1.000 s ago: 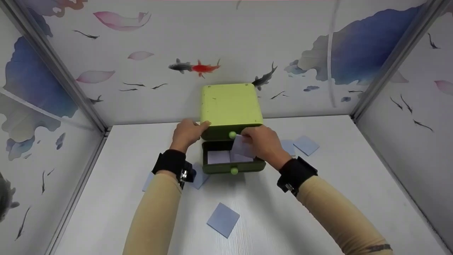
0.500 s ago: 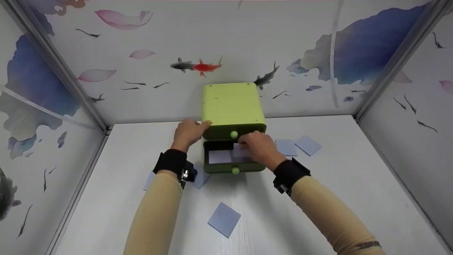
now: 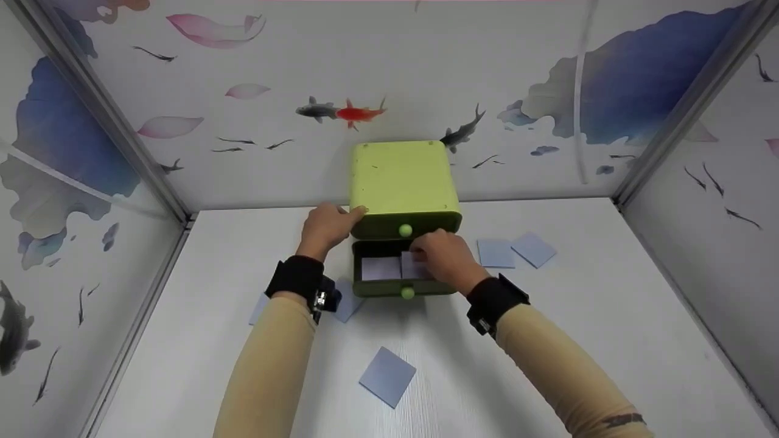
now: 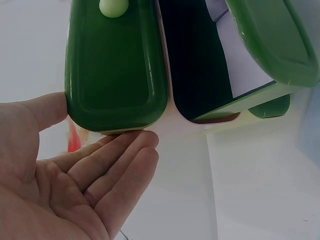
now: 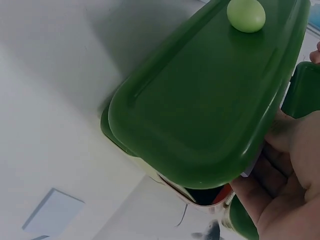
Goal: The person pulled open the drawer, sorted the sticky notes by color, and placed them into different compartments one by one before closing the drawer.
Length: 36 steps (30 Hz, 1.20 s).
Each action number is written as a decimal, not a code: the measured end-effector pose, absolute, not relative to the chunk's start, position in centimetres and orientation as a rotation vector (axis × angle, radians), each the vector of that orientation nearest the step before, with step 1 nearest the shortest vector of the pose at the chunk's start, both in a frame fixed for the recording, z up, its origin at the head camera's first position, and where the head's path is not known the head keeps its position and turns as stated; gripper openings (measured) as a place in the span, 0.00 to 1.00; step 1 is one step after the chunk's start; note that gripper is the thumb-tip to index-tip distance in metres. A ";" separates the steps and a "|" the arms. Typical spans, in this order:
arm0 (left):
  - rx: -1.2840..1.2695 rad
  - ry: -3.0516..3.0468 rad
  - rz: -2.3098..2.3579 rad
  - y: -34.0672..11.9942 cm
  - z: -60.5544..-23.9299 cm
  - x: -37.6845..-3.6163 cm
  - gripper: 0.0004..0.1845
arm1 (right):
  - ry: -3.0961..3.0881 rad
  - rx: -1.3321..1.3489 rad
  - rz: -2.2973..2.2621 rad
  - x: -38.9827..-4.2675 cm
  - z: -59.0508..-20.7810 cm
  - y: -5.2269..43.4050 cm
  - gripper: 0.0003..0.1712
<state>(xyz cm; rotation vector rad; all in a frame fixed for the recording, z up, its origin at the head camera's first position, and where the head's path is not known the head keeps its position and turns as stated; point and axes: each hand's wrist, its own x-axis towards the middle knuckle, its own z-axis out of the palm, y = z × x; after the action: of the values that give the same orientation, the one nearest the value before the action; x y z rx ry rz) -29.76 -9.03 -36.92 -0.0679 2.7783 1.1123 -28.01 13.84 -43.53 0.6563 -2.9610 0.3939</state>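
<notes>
A green drawer cabinet (image 3: 405, 176) stands against the back wall. Its upper drawer (image 4: 115, 65) is closed; the lower drawer (image 3: 380, 291) is pulled out. My left hand (image 3: 325, 228) steadies the cabinet's front left corner, thumb on the top edge and fairly straight fingers along the side. Inside the lower drawer, my right hand (image 3: 447, 258) pinches a thin lavender square (image 3: 414, 269) lying low beside another lavender square (image 3: 381, 268). In the right wrist view, the drawer front hides most of the pinched square and some fingertips.
Two bluish squares (image 3: 496, 253) lie on the white table (image 3: 584, 316) right of the cabinet. Another square (image 3: 387, 377) lies near the front. Two more are partly under my left forearm, one blue square (image 3: 347, 302) near the drawer. Patterned wall panels enclose the table.
My right hand has lowered the lavender square from a tilted position above the lower drawer to nearly flat inside it. My left hand has stayed at the cabinet's corner.
</notes>
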 end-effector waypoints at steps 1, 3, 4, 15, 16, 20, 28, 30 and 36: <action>-0.066 2.779 1.109 -9.0 -36.9 -29.8 0.27 | -2.951 0.660 0.383 -28.0 -43.6 13.8 0.09; -0.070 2.781 1.108 -9.0 -36.9 -29.8 0.28 | -2.941 0.660 0.364 -28.1 -43.7 13.7 0.08; -0.074 2.783 1.107 -9.0 -36.9 -29.9 0.28 | -2.938 0.660 0.351 -28.1 -43.7 13.7 0.08; -0.081 2.770 1.135 -9.1 -37.1 -29.9 0.29 | -2.952 0.684 0.198 -28.9 -44.2 13.1 0.13; -0.081 2.768 1.140 -9.1 -37.1 -29.9 0.29 | -2.960 0.686 0.186 -28.9 -44.3 13.1 0.15; -0.082 2.757 1.148 -9.0 -37.0 -29.8 0.29 | -3.021 0.674 0.142 -29.2 -44.3 12.8 0.18; -0.087 2.768 1.135 -8.9 -36.9 -29.7 0.27 | -3.130 0.650 0.092 -29.5 -44.4 12.6 0.15; -0.074 2.779 1.125 -8.9 -36.9 -29.7 0.28 | -3.153 0.656 0.099 -29.6 -44.4 12.6 0.15; -0.079 2.777 1.111 -9.0 -36.9 -29.8 0.27 | -3.174 0.662 0.131 -29.7 -44.4 12.4 0.16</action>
<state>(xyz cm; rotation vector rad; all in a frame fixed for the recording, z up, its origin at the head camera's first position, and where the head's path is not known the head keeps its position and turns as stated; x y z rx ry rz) -29.83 -9.03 -36.93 -0.0789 2.7766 1.1110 -29.71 12.44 -44.44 0.6623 -3.1735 0.1308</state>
